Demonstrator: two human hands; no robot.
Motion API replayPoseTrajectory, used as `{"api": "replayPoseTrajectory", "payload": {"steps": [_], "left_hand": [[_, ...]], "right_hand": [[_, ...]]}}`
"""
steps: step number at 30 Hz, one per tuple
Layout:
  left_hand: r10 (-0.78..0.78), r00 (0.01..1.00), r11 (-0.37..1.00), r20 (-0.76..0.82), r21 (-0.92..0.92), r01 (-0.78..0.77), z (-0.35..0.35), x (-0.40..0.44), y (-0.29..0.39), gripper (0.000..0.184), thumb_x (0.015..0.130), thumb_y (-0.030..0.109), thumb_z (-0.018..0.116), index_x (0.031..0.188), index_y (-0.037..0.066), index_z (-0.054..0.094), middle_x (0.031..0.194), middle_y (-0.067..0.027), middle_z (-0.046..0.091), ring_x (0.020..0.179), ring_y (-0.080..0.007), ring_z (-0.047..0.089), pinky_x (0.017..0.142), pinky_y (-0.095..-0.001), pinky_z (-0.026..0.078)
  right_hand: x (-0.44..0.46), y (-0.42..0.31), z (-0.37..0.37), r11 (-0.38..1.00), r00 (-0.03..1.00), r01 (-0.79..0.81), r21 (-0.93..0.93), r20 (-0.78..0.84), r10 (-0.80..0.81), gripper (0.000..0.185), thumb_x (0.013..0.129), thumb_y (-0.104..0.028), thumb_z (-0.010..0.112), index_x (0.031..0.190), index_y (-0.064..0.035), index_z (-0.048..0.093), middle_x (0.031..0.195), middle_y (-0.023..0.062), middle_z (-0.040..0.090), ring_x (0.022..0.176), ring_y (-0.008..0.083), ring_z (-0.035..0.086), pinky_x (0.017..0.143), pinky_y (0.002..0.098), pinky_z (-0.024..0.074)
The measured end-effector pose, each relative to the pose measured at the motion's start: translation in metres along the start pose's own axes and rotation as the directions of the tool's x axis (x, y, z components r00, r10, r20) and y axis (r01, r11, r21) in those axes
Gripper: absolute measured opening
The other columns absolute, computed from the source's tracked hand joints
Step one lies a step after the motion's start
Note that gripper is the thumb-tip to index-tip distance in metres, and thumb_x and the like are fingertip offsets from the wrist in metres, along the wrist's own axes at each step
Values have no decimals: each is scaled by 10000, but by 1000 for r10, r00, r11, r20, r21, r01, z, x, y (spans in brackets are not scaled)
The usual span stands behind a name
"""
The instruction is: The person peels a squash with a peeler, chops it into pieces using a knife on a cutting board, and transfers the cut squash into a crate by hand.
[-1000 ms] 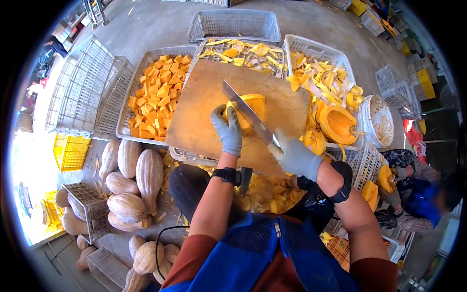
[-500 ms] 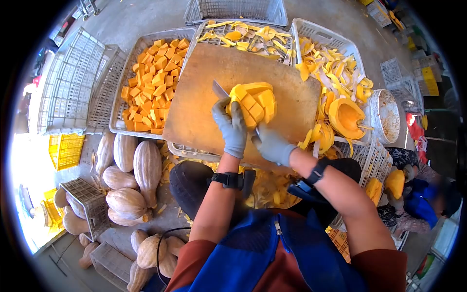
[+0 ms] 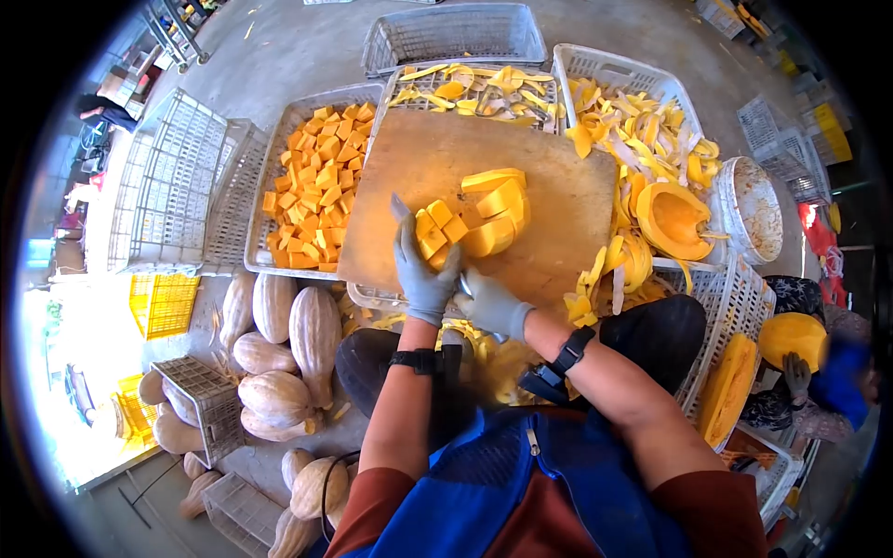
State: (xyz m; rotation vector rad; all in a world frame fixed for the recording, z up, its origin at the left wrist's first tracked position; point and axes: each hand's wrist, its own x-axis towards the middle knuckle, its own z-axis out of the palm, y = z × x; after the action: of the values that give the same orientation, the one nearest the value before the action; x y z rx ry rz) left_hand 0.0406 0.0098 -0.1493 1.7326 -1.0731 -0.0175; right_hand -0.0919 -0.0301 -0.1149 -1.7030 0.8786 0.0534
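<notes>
My gloved right hand (image 3: 498, 305) is closed round the handle of a knife (image 3: 401, 208); the blade runs toward the upper left, largely hidden behind my left hand. My gloved left hand (image 3: 425, 279) has its fingers and thumb about a small group of cut pumpkin pieces (image 3: 439, 229), beside the blade. Just right of these lie larger chunks of peeled pumpkin (image 3: 502, 200), one slab lying apart at the top. All of it rests on a brown cutting board (image 3: 409, 153).
Left of the board stands a crate of pumpkin cubes (image 3: 321, 177). Peelings (image 3: 642, 130) and a hollowed pumpkin half (image 3: 672, 221) fill a right-hand crate, near a white bucket (image 3: 752, 209). Whole pumpkins (image 3: 314, 339) lie at lower left. A co-worker's gloved hand (image 3: 797, 374) touches a pumpkin at right.
Both hands and the knife have moved toward me. The cut pieces have separated leftward from the larger chunks, leaving a gap. The camera view has shifted slightly.
</notes>
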Motion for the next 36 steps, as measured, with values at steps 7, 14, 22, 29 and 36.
{"api": "replayPoseTrajectory", "payload": {"steps": [7,14,22,29,36], "left_hand": [[-29,988,990,151,142,7,12,22,11,607,789,302,711,1320,118,482,1256,-213,509,1131,-395,514,950,-444,427],[-34,959,857,283,502,-117,26,32,-34,502,790,284,653,1273,241,526,1277,-184,513,1116,-369,531,902,-468,434],[31,930,814,365,530,-236,-4,42,-47,494,778,235,660,1253,229,523,1260,-160,522,1101,-357,536,903,-457,438],[-49,941,912,335,400,-94,-17,48,-43,650,740,329,723,1326,201,475,1294,-191,495,1185,-401,468,992,-475,379],[-241,943,788,229,613,53,-71,-1,-58,824,705,407,758,1391,128,395,1411,-260,362,1302,-455,333,1071,-479,299]], "right_hand": [[-6,2,-12,922,992,-99,375,-33,120,257,907,-205,543,1032,3,460,782,152,606,653,271,617,585,372,495],[-36,18,-37,891,975,-133,435,-105,197,216,898,-187,542,1018,-19,476,693,70,530,520,141,529,473,292,445],[-44,33,-29,996,940,-2,85,-341,31,337,876,-227,577,1112,-5,485,848,286,609,704,444,602,594,472,470],[-28,-9,-46,993,930,-39,-110,-367,-4,254,906,-250,522,1027,-33,472,755,280,609,724,460,603,626,525,460],[21,-31,-41,933,920,-13,-359,-371,-130,268,901,-246,500,1022,-8,473,769,281,618,746,465,604,676,542,475]]}}
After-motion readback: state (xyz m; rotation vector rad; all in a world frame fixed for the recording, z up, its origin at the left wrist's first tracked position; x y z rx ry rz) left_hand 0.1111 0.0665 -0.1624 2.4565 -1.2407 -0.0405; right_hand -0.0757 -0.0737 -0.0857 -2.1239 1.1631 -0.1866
